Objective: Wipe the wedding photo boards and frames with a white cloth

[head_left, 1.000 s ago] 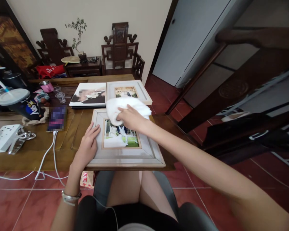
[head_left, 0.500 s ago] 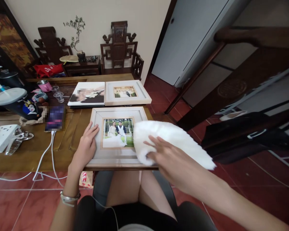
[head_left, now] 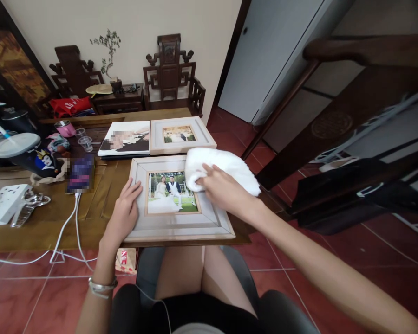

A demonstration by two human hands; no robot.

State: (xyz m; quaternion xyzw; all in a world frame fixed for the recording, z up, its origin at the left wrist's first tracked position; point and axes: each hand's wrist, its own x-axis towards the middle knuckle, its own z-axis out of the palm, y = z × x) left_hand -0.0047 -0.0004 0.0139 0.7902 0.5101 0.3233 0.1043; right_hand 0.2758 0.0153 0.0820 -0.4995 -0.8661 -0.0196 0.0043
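Observation:
A picture frame (head_left: 181, 229) with a pale wide border and a photo of a seated couple lies face up at the table's front edge. My left hand (head_left: 125, 211) grips its left side, fingers over the border and the thumb side out of clear sight. In my right hand (head_left: 219, 188) is a folded, fluffy white cloth (head_left: 226, 162), pressed against the frame's upper right part. The cloth covers that corner and hangs past the frame's right side.
Behind it lie a second framed photo (head_left: 209, 139) and a canvas print (head_left: 125, 139). To the left are a phone (head_left: 80, 171) on a white cable (head_left: 77, 218), a power strip (head_left: 12, 202), a black lidded cup (head_left: 31, 155) and a pink mug (head_left: 66, 128). The wooden table (head_left: 101, 227) ends just right of the frame.
My right hand has moved the white cloth away from me, from the frame's lower right side to its upper right corner, uncovering the lower right corner. My left hand stays at the left side.

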